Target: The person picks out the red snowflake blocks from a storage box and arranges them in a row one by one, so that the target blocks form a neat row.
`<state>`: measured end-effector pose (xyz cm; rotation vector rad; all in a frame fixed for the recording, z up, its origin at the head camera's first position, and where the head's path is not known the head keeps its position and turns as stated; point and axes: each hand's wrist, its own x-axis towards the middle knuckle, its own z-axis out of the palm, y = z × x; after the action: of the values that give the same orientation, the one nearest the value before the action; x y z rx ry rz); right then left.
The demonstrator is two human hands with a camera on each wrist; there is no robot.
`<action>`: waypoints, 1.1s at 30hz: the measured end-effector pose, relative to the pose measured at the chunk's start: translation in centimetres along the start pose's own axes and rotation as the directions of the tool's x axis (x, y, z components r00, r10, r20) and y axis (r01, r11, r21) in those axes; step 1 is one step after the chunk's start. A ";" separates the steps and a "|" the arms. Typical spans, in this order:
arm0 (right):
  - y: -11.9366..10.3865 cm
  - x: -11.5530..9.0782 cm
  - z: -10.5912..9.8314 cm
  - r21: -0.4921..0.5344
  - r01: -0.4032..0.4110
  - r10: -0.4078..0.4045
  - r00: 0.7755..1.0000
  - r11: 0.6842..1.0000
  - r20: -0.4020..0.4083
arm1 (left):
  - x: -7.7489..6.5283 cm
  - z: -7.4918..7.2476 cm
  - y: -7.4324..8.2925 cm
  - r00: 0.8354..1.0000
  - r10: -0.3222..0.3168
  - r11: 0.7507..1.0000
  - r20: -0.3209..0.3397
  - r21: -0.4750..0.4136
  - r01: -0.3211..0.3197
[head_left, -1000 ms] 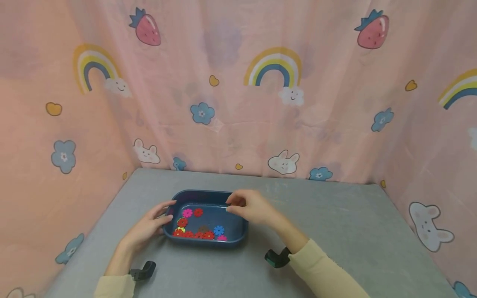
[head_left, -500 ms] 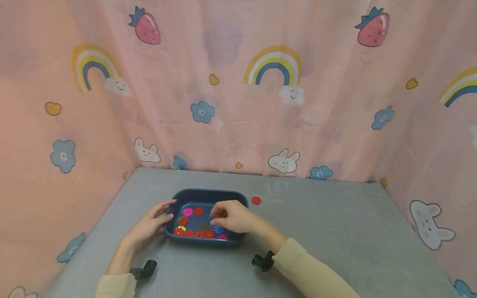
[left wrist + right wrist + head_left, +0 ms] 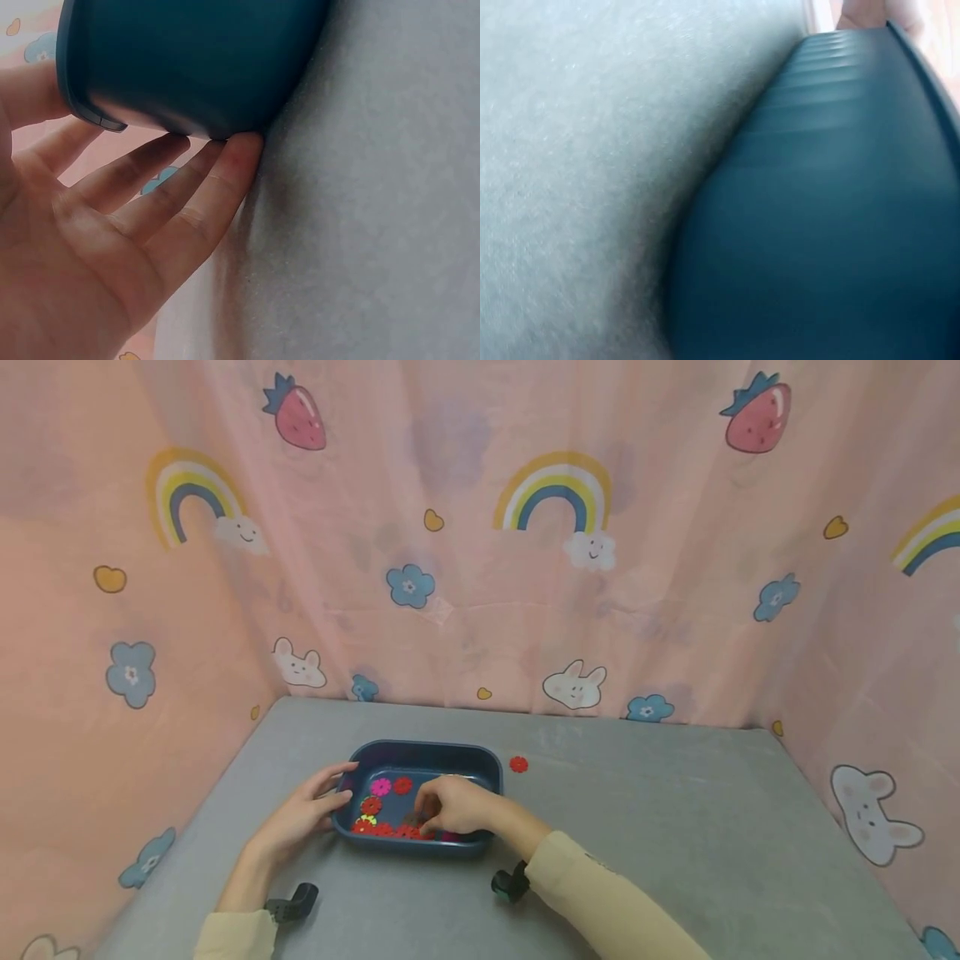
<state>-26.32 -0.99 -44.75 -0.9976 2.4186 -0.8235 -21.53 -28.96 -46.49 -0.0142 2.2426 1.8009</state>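
Observation:
A dark blue rectangular tray (image 3: 420,849) stands on the table, holding several small flower-shaped plastic discs. Red discs (image 3: 383,830), pink (image 3: 381,787) and yellow ones lie toward its left and near side, with a brown disc (image 3: 412,819) close to the right fingertips. My left hand (image 3: 303,810) holds the tray's left end, thumb at the rim; the left wrist view shows its fingers (image 3: 214,184) against the outer wall. Inside the tray reaches my right hand (image 3: 457,806), bent downward, thumb and forefinger apart near the discs. The blue disc is hidden behind it.
One red flower-shaped disc (image 3: 518,764) lies on the grey table (image 3: 675,810), just beyond the tray's far right corner. A pink patterned curtain (image 3: 480,635) encloses the back and sides. Each wrist wears a black camera mount (image 3: 294,903).
The right hand moved from the tray's right rim left and down among the discs. A red disc on the table beyond the tray came into sight as it moved. The left hand stays put.

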 end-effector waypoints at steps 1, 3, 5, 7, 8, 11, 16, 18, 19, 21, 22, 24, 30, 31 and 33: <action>0.1 0.1 0.1 -0.007 -0.007 0.007 1.000 1.000 0.004 | 0.0 0.0 0.0 1.000 -0.002 1.000 -0.002 0.002 0.002; 0.2 0.3 0.3 -0.018 -0.012 0.012 1.000 1.000 0.010 | 0.0 0.1 0.1 1.000 -0.005 1.000 -0.003 0.005 0.005; 0.4 0.4 0.4 -0.028 -0.017 0.018 1.000 0.999 0.017 | 0.0 0.1 0.1 1.000 -0.007 1.000 -0.001 0.006 0.007; 0.5 0.4 0.5 -0.039 -0.021 0.022 0.999 0.999 0.027 | 0.0 0.1 0.2 1.000 -0.005 1.000 0.002 0.001 0.005; 0.5 0.5 0.6 -0.047 -0.019 0.020 0.999 0.999 0.032 | 0.0 0.2 0.2 1.000 -0.004 1.000 0.002 0.001 0.004; 0.6 0.5 0.8 -0.081 -0.014 0.018 0.999 0.997 0.047 | 0.0 0.2 0.2 1.000 0.004 1.000 0.007 0.007 -0.004; 0.6 0.5 1.1 -0.109 0.002 0.003 0.999 0.994 0.044 | 0.1 0.3 0.0 1.000 0.005 1.000 -0.003 0.028 -0.004; 0.6 0.6 1.2 -0.110 0.004 -0.001 0.999 0.994 0.032 | 0.1 0.3 0.0 1.000 0.001 0.999 -0.012 0.033 -0.001; 0.6 0.6 1.2 -0.107 0.005 -0.003 1.000 0.994 0.026 | 0.1 0.3 -0.1 1.000 0.000 0.999 -0.012 0.036 0.000; 0.6 0.6 1.2 -0.096 0.006 -0.005 1.000 0.995 0.010 | 0.1 0.3 -0.1 1.000 0.001 0.999 -0.011 0.035 -0.001; 0.7 0.7 1.2 -0.087 0.008 -0.007 1.000 0.996 0.002 | 0.1 0.3 -0.1 1.000 0.001 0.999 -0.013 0.036 0.000; 0.7 0.8 1.1 -0.065 0.009 -0.010 1.000 0.998 -0.018 | 0.1 0.3 -0.1 1.000 0.005 0.999 -0.011 0.040 -0.004; 0.4 0.4 0.4 0.036 0.015 -0.013 0.998 0.999 -0.069 | 0.0 0.1 -0.1 1.000 0.003 0.999 -0.016 0.040 -0.002; 0.4 0.3 0.2 0.050 0.021 -0.017 0.997 0.999 -0.074 | 0.0 0.1 -0.1 1.000 0.002 0.999 -0.018 0.037 -0.002; 0.3 0.1 -0.2 0.057 0.036 -0.031 0.996 0.998 -0.086 | -0.1 0.0 -0.1 1.000 0.000 0.999 -0.019 0.037 0.001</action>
<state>-26.66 -0.80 -44.81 -1.0018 2.4392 -0.9613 -21.45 -28.95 -46.57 -0.0247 2.2879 1.7661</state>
